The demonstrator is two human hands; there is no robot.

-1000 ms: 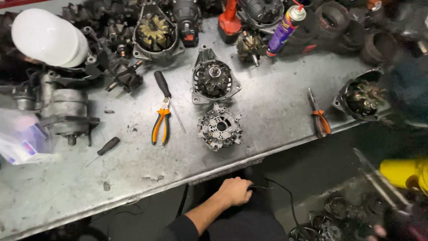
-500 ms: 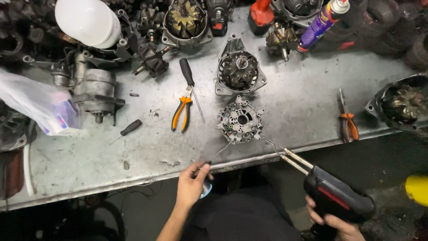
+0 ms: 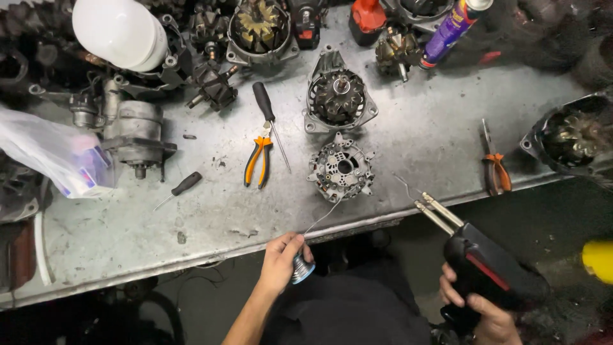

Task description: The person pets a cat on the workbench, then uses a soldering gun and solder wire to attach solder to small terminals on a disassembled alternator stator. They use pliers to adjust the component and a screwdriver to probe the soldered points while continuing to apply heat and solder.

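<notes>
My left hand (image 3: 281, 258) grips a small spool of solder wire (image 3: 302, 268) just below the bench's front edge. A thin strand runs from it up toward a round alternator rectifier plate (image 3: 339, 168) lying on the bench. My right hand (image 3: 480, 312) holds a black soldering gun (image 3: 486, 266) with a red stripe. Its two metal prongs (image 3: 438, 213) point up-left, stopping short of the rectifier plate. Behind the plate sits an alternator housing with its rotor (image 3: 338, 97).
Orange-handled pliers (image 3: 257, 160) and a black screwdriver (image 3: 269, 120) lie left of the plate. Smaller pliers (image 3: 494, 167) lie right. A starter motor (image 3: 135, 136), plastic bag (image 3: 56, 160), white bulb (image 3: 120, 33), spray can (image 3: 452, 27) and several alternator parts crowd the metal bench (image 3: 153, 223).
My left hand has come up to the bench edge with the solder spool. My right hand brought the soldering gun up from below, and its prongs moved closer to the rectifier plate.
</notes>
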